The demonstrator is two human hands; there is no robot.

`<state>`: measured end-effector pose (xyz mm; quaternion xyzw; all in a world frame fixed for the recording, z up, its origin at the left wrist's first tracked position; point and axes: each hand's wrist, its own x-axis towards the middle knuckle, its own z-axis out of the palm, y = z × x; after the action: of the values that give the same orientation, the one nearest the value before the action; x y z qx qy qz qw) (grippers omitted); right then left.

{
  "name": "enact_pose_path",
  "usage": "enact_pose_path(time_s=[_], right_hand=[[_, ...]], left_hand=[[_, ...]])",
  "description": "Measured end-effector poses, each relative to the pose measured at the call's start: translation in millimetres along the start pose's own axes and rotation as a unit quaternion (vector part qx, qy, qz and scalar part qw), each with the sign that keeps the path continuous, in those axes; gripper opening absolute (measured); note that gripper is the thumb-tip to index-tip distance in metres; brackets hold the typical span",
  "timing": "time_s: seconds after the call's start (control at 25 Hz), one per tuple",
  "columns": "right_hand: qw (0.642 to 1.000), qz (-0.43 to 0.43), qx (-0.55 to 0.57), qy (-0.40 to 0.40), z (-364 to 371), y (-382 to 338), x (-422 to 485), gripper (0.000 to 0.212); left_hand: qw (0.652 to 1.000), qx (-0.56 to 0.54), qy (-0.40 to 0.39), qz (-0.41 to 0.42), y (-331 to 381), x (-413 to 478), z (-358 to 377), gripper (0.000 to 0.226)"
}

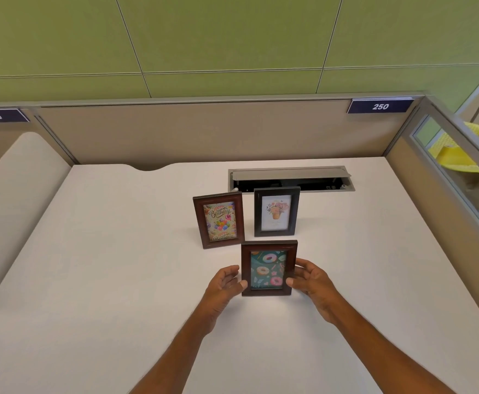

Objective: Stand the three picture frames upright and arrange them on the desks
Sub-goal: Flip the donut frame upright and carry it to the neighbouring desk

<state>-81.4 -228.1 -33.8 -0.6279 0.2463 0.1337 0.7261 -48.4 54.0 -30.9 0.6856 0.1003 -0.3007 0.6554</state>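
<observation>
Three picture frames stand on the white desk [118, 251]. A brown frame with a birthday card [219, 219] stands upright at the centre, tilted slightly left. To its right, a black frame with a flower picture [277, 211] stands upright. Nearer to me is a brown frame with a donut picture [268, 268], upright. My left hand [224, 282] touches its left edge with thumb and fingers. My right hand [310, 280] holds its right edge, thumb on the front. Whether its base rests on the desk I cannot tell.
An open cable hatch [290, 179] lies in the desk behind the frames. Beige partition walls [192, 132] close the back and right sides, with number plates 249 and 250. A rounded beige divider [13, 194] borders the left. Yellow items [457, 149] sit beyond the right partition.
</observation>
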Motion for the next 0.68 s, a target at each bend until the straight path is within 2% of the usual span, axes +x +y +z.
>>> enact_pose_path(time_s=[0.08,0.2,0.32,0.48,0.68], right_hand=[[1.000,-0.005,-0.002,0.004,0,5,-8,0.058],[1.000,-0.007,-0.015,0.021,0,14,-20,0.059],[0.999,-0.005,-0.013,0.038,2,24,-30,0.061],[0.998,-0.003,-0.030,0.056,6,29,-40,0.062],[0.997,-0.008,-0.048,0.054,8,16,-49,0.069]], left_hand=[[1.000,0.004,0.009,0.004,-4,-8,-6,0.068],[1.000,0.001,0.010,0.005,-11,-17,-13,0.050],[1.000,-0.003,0.012,0.005,-17,-27,-18,0.052],[1.000,0.018,0.014,-0.003,-20,-36,-20,0.038],[0.999,0.014,0.015,-0.037,-10,-44,-6,0.049]])
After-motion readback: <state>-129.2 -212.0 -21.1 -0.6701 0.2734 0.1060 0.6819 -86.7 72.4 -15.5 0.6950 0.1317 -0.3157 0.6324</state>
